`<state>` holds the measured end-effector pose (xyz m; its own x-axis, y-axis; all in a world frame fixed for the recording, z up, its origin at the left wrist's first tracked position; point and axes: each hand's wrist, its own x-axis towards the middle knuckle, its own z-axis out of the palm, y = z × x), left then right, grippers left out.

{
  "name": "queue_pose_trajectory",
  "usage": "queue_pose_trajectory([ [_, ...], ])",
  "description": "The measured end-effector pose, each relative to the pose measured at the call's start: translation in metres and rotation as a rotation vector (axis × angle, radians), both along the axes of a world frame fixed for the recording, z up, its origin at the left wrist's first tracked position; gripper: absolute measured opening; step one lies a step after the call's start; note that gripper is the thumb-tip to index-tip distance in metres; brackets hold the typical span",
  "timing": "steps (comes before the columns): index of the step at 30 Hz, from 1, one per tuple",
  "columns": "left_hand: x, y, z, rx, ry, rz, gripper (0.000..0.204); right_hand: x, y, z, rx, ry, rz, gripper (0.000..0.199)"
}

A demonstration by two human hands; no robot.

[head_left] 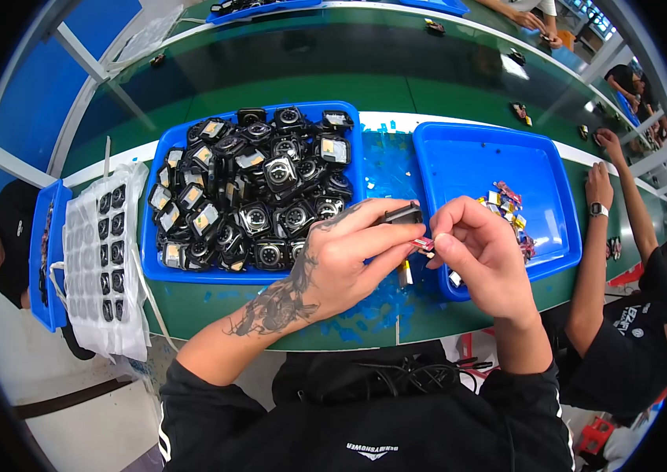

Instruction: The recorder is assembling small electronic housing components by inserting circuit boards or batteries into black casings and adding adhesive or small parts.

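My left hand (345,256) pinches a small black square watch case (402,213) between thumb and fingers, just in front of the gap between two blue trays. My right hand (479,256) meets it from the right and grips a small red and silver part (423,245) at the case's lower edge. The left blue tray (154,236) is heaped with several black watch cases. The right blue tray (561,204) holds a small pile of coloured parts (506,206).
A white blister tray (105,259) with watch cases in its pockets lies at my left beside another blue tray (41,267). A green conveyor belt (396,71) runs behind. One person sits at my right with a hand (599,187) on the bench, another at my left.
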<state>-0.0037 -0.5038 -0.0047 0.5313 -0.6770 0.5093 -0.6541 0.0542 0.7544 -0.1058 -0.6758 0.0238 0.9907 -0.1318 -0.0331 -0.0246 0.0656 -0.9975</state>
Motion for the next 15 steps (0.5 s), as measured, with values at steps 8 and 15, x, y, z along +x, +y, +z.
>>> queue_pose_trajectory([
  [8, -0.001, 0.0, -0.005, 0.128, 0.723, -0.236, 0.016, -0.01, 0.008, -0.003, -0.308, -0.06, -0.109, 0.01],
  [15, -0.007, -0.004, -0.004, -0.065, 0.964, -0.271, 0.034, -0.004, 0.013, -0.016, -0.276, -0.156, -0.27, 0.023],
])
